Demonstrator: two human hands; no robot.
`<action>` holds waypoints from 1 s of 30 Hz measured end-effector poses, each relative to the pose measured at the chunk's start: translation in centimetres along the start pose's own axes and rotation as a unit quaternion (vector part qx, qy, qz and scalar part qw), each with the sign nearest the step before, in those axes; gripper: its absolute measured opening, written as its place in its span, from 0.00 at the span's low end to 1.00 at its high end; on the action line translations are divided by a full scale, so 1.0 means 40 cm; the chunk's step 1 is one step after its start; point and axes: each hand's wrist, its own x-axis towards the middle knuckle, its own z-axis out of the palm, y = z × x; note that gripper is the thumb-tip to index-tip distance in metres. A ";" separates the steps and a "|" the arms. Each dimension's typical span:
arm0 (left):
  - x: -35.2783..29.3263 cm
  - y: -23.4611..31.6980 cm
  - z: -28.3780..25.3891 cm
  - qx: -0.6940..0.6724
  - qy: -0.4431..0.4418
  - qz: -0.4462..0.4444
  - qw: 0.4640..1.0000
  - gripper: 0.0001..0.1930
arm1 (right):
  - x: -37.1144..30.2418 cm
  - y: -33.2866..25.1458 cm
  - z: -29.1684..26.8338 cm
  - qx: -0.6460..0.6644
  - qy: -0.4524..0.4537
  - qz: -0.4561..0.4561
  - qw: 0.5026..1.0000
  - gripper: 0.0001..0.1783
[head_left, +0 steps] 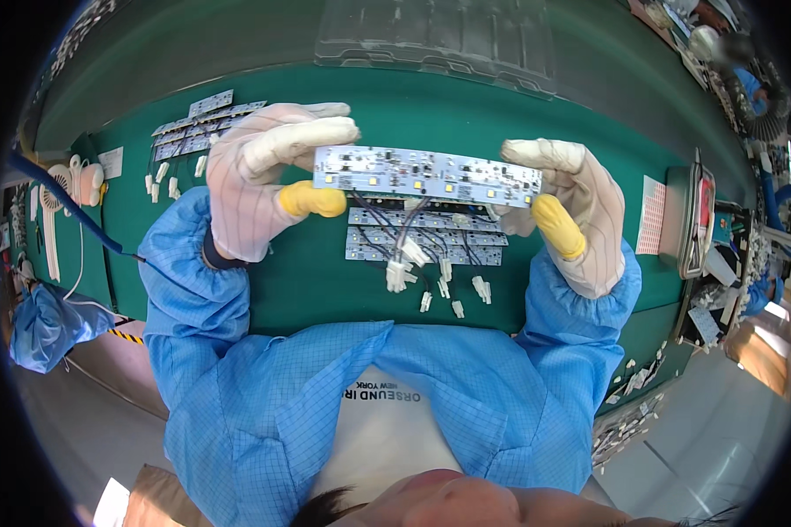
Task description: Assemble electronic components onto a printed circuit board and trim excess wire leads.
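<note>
Between my two gloved hands I hold up a long white LED circuit board, its face with small chips and yellow LEDs turned up. My left hand grips its left end, with a yellow cover on the thumb. The right end sits in my right hand, whose thumb is covered in yellow too. Dark wires run down from the board to white plug connectors. Below it on the green mat lie more wired LED boards, partly hidden by the held one.
A stack of similar boards lies at the far left, its connectors hanging nearer me. At the back stands a clear plastic tray. A small white fan and a blue hose are at left. A metal-edged box stands at right.
</note>
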 end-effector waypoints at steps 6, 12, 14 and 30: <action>-0.004 0.004 0.019 -0.006 0.026 -0.018 0.999 0.27 | 0.000 0.012 0.001 0.011 0.007 -0.051 0.999 0.22; -0.003 -0.006 0.019 -0.007 0.006 -0.064 0.998 0.28 | -0.002 0.002 -0.001 0.041 -0.020 -0.049 0.998 0.31; -0.009 -0.009 0.027 -0.019 0.014 -0.064 0.998 0.28 | -0.001 0.010 -0.001 0.034 -0.009 -0.053 0.998 0.30; 0.003 0.035 -0.002 0.089 -0.009 0.050 0.995 0.26 | 0.020 0.034 -0.001 0.025 0.006 0.011 1.000 0.26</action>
